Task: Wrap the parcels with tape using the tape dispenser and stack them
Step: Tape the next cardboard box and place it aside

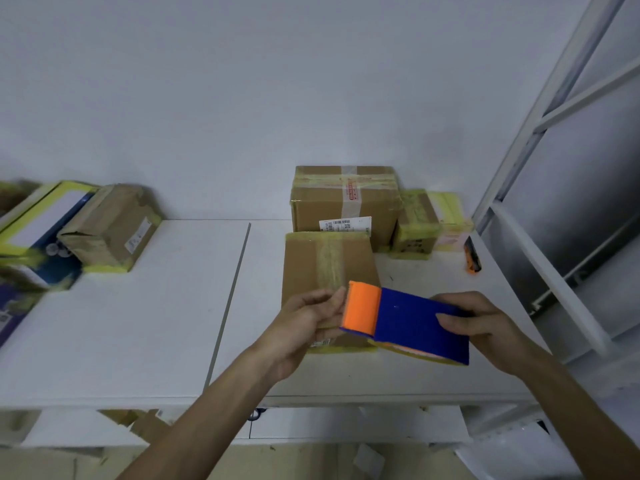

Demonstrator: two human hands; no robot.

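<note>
Head view: the tape dispenser (412,323) is held in the air above the near right part of the white table (138,323), between both hands. Its body is blue; its left end is orange.

1. Right hand (485,323): grips the blue end of the tape dispenser. The thumb (450,320) lies across the near blue face and the fingers curl round the far side.
2. Left hand (301,327): palm turned toward the tape dispenser, fingers (334,299) nearly straight and touching the orange end. Whether they pinch a tape end cannot be told.
3. Parcel (311,265): a brown cardboard box lying flat on the table, directly below and behind the hands. A strip of clear tape runs along its top face, and yellow tape shows at its near bottom edge. The tape dispenser hides its near right corner.

Other items on the table:
- A larger taped box (343,202) stands just behind the parcel, against the wall (242,81), with a white label on its front.
- A small box (414,223) edged in yellow tape stands just beside the larger box, to its right.
- An orange and black cutter (471,259) lies near the right edge.
- A crumpled brown box (110,226) with yellow tape sits at far left, next to a blue and yellow carton (38,220).

A white metal frame (554,116) stands to the right of the table.
</note>
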